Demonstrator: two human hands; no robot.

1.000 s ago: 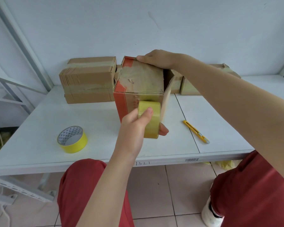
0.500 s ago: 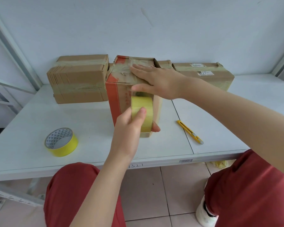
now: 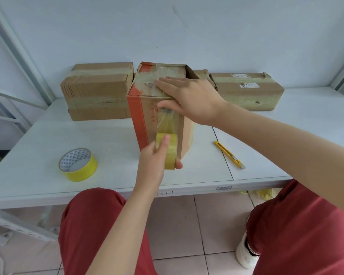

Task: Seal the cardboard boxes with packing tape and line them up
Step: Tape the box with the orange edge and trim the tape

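Note:
A tall cardboard box with an orange stripe (image 3: 141, 120) stands at the middle of the white table (image 3: 48, 139). My right hand (image 3: 189, 98) lies flat on its top front edge, thumb pressing clear tape onto the front face. My left hand (image 3: 155, 161) grips a roll of clear yellowish packing tape (image 3: 168, 150) low against that face. A stretch of tape (image 3: 167, 121) runs from the roll up to my thumb. Two taped boxes lie at the back: one left (image 3: 97, 92), one right (image 3: 248, 92).
A second roll of yellow tape (image 3: 77, 164) lies on the table at the left. A yellow utility knife (image 3: 229, 154) lies to the right of the tall box. The wall (image 3: 167, 30) stands right behind the boxes. My knees in red trousers are below the table's front edge.
My left hand has pulled the tape roll down the box's front, drawing out more tape. My right hand came from the box's far top edge to its front edge.

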